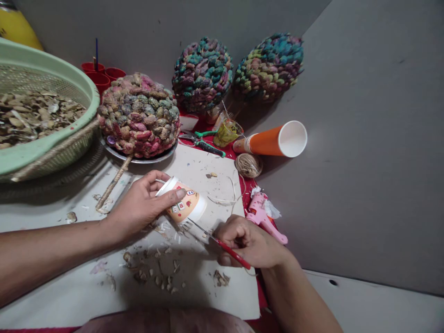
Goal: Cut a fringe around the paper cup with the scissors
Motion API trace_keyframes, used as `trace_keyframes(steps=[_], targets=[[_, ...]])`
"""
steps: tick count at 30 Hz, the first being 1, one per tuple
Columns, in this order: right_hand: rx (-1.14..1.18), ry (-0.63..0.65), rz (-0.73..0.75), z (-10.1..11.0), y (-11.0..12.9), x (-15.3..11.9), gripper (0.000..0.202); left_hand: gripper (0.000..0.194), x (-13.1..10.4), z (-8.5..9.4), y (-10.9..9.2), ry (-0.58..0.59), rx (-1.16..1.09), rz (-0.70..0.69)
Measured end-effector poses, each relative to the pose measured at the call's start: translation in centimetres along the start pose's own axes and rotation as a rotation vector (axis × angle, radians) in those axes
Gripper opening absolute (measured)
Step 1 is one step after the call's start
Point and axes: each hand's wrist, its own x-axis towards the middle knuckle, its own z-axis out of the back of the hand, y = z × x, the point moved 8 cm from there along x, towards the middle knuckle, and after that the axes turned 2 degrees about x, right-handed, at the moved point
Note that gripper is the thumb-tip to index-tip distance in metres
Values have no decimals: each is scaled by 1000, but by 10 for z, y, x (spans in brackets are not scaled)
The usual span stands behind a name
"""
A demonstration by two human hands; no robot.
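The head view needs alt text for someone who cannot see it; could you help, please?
The left hand holds a printed cup while the right hand holds a red-handled cutting tool close to it, above a board strewn with scraps. Beyond are three knobbly multicoloured forms and a green basket.

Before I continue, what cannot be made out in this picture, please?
All in the head view:
Paper cup: print too small to read; rim partly covered by the left hand.
Red-handled tool: partly hidden by the right hand.
Green basket: cut off by the left edge.
Yellow object: cut off by the left edge.
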Motion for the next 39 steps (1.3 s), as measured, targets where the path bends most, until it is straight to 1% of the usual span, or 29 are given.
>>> trace_keyframes(steps=[7, 14, 21, 24, 33, 39], targets=[[-13, -9, 3, 2, -5, -2, 52, 43, 0, 0, -1, -1, 35, -5], [-10, -9, 42, 1, 0, -2, 50, 42, 0, 0, 2, 5, 47, 5], [-28, -18, -8, 1, 1, -1, 52, 45, 1, 1, 1, -9, 39, 1], [-39, -13, -21, -1, 3, 0, 53, 44, 0, 1, -1, -13, 45, -11], [-40, -29, 22, 1, 3, -1, 54, 42, 1, -2, 1, 26, 43, 2], [-71, -20, 9, 0, 6, 0, 51, 41, -1, -3, 2, 33, 16, 1]])
